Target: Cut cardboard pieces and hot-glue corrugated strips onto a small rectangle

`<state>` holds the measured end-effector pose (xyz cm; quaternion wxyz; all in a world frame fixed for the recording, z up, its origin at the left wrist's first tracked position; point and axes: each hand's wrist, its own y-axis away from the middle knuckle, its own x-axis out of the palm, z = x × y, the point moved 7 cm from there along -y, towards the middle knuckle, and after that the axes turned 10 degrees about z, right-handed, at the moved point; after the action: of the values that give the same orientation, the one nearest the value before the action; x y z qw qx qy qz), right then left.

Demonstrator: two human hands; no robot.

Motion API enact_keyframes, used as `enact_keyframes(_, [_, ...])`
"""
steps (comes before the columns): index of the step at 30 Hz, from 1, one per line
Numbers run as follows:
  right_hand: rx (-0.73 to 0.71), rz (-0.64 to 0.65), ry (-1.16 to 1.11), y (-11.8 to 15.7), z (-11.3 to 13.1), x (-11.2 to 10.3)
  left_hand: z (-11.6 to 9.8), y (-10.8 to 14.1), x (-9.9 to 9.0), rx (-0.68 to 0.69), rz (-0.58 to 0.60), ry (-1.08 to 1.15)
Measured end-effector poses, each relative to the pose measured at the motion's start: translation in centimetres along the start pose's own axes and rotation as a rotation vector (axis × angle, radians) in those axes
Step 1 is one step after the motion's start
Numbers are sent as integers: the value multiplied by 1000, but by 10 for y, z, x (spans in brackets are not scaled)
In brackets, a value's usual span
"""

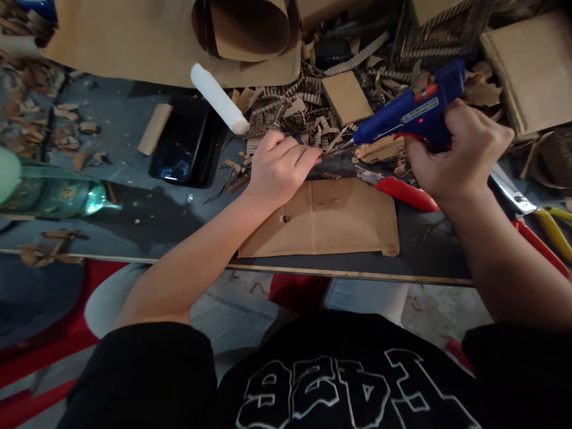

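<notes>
My right hand is wrapped round the handle of a blue hot glue gun, whose small red light is lit. Its nozzle points left, close to the fingertips of my left hand. Those fingers are pinched together above the table; whatever they hold is too small and dark to make out. Below them a flat cardboard piece, with a small hole and a crease, lies at the table's front edge. Red-handled pliers rest between that piece and my right forearm.
Cardboard scraps are heaped behind my hands. A white cylinder leans near a black phone. At left lies a clear green bottle; at right, a tool with red and yellow handles. A rolled brown sheet lies behind.
</notes>
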<state>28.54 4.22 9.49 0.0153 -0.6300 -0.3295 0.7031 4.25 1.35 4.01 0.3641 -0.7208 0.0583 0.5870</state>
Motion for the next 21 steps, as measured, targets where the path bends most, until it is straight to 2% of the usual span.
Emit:
enact_keyframes(4, [-2,-11,28,0,0,-3,1,0,-1,-1,0,0])
enact_keyframes(14, [70,69,34,-3,-2,0,0,-1,-3,-17,-7,-1])
enact_keyframes(18, [87,82,34,-4,-2,-2,3,-3,-3,-64,54,79])
enact_keyframes(21, [46,45,22,-2,1,-5,4,-3,-2,-84,74,103])
